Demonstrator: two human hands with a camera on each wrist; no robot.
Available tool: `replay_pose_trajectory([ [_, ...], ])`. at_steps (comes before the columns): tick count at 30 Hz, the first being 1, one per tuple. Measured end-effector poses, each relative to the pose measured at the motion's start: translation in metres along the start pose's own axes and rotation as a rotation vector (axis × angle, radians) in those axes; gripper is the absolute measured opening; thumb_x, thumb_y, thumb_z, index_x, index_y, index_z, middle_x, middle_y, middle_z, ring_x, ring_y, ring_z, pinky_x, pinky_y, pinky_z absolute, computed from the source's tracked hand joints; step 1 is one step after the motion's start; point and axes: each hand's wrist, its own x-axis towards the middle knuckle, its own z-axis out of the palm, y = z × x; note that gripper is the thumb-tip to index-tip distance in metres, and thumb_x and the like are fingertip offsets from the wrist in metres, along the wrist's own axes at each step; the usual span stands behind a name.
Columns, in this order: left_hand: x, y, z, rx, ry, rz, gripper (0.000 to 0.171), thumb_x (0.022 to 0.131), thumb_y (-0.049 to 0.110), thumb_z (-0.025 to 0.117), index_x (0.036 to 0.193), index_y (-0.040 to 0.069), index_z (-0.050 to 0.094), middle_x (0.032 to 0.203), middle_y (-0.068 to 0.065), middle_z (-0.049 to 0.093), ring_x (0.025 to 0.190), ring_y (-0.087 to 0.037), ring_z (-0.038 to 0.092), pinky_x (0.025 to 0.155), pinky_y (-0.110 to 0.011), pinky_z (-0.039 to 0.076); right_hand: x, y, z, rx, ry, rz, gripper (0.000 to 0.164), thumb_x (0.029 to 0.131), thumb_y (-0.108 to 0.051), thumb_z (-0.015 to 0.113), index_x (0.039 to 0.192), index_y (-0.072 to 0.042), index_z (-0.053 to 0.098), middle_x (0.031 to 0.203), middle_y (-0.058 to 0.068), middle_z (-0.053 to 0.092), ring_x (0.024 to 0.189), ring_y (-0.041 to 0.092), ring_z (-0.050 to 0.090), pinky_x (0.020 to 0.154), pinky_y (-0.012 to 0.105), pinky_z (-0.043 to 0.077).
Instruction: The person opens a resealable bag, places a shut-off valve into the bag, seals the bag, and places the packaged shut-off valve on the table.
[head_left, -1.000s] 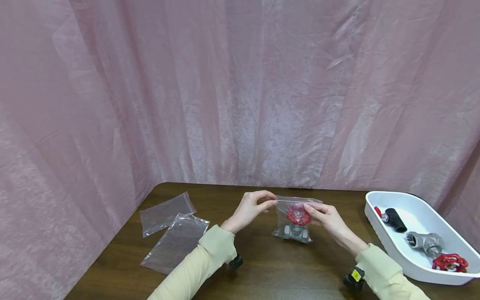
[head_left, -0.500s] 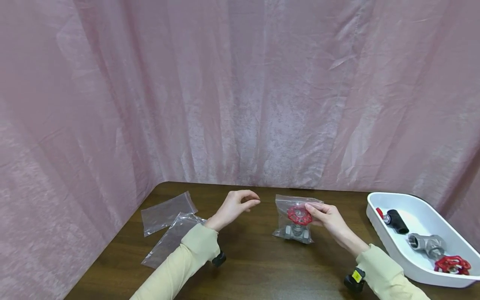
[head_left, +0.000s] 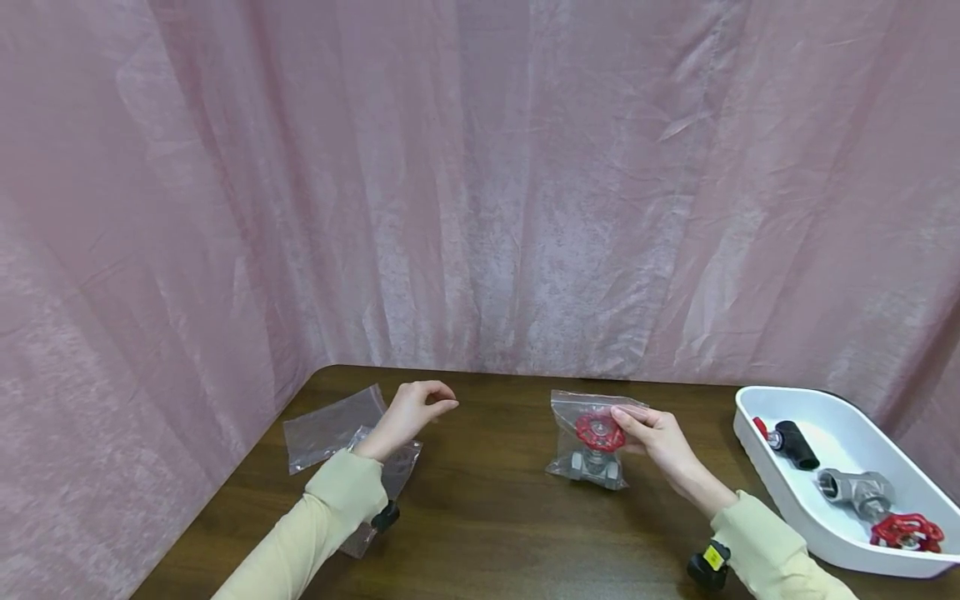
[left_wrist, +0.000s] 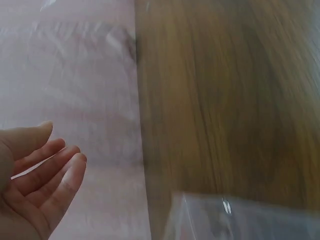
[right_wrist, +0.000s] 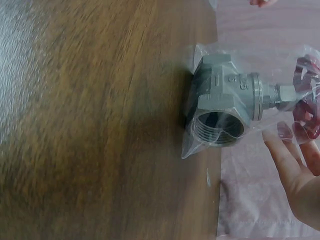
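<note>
My right hand (head_left: 660, 446) pinches the upper right side of a clear zip bag (head_left: 564, 425) near the middle of the table. Inside the bag a metal gate valve (head_left: 595, 465) stands upright, its red handwheel (head_left: 600, 432) up near my thumb. In the right wrist view the valve's grey threaded body (right_wrist: 217, 100) shows through the plastic. My left hand (head_left: 405, 417) hovers over the left part of the table with nothing in it; the left wrist view shows thumb and loosely bent fingers (left_wrist: 65, 192) apart. Below it lies a flat clear bag (head_left: 401, 471), partly hidden by the arm.
Another flat clear bag (head_left: 330, 429) lies farther left on the brown wooden table (head_left: 495, 517). At the right stands a white tray (head_left: 780, 512) with a second red-wheeled valve (head_left: 862, 492) and a black fitting with a red end (head_left: 795, 443). A pink curtain (head_left: 480, 183) hangs behind.
My left hand has let go of the zip bag's top left corner and moved left toward the flat bags. The right hand keeps its hold on the bag with the valve.
</note>
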Motion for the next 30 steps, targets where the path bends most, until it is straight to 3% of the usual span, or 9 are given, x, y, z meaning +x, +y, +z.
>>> replay_pose_trajectory([
  [6,-0.015,-0.017,-0.020,0.035,0.014,-0.104,0.010,0.084,0.013,0.066,0.089,0.004,0.066,0.082,0.000,0.064,0.057,-0.009,0.056,0.058,-0.027,0.047,0.001,0.002,0.001,0.003,0.033,0.014,0.031,0.090,-0.023,0.057,0.113,-0.002,0.062,0.106,0.014,0.060,0.083,0.027,0.062,0.064,0.038,0.051],
  [7,-0.017,-0.019,-0.022,0.040,0.011,-0.117,0.011,0.084,0.013,0.065,0.090,0.004,0.066,0.082,-0.001,0.064,0.058,-0.010,0.057,0.057,-0.028,0.047,0.005,0.011,-0.003,-0.012,0.057,0.032,0.032,0.090,-0.025,0.057,0.113,-0.003,0.062,0.107,0.014,0.060,0.084,0.028,0.062,0.064,0.040,0.051],
  [13,-0.028,-0.029,-0.032,0.132,0.032,-0.157,0.014,0.084,0.014,0.066,0.091,0.002,0.065,0.083,-0.001,0.063,0.075,-0.018,0.057,0.066,-0.034,0.046,0.004,0.009,-0.003,0.004,0.047,0.007,0.033,0.092,-0.024,0.055,0.116,-0.001,0.059,0.110,0.016,0.058,0.085,0.029,0.062,0.063,0.042,0.050],
  [17,-0.037,-0.036,-0.037,0.174,0.053,-0.197,0.018,0.082,0.013,0.067,0.093,-0.001,0.063,0.084,-0.004,0.062,0.077,-0.021,0.057,0.067,-0.037,0.046,0.000,-0.001,0.000,0.015,0.053,-0.016,0.029,0.093,-0.022,0.053,0.114,-0.004,0.062,0.106,0.011,0.062,0.084,0.025,0.062,0.061,0.041,0.051],
  [24,-0.049,-0.050,-0.043,0.216,0.043,-0.267,0.020,0.079,0.011,0.070,0.091,-0.003,0.062,0.077,-0.003,0.060,0.072,-0.019,0.056,0.064,-0.036,0.045,-0.010,-0.040,0.011,0.073,0.070,-0.064,0.027,0.091,-0.020,0.057,0.109,-0.002,0.064,0.094,0.010,0.065,0.080,0.017,0.062,0.057,0.035,0.052],
  [30,-0.055,-0.055,-0.047,0.269,-0.009,-0.323,0.030,0.076,0.015,0.072,0.093,-0.007,0.059,0.081,-0.011,0.058,0.078,-0.027,0.053,0.069,-0.042,0.043,0.000,-0.011,-0.012,0.005,0.130,-0.043,0.022,0.092,-0.023,0.054,0.106,-0.012,0.067,0.092,0.003,0.066,0.077,0.013,0.062,0.056,0.034,0.051],
])
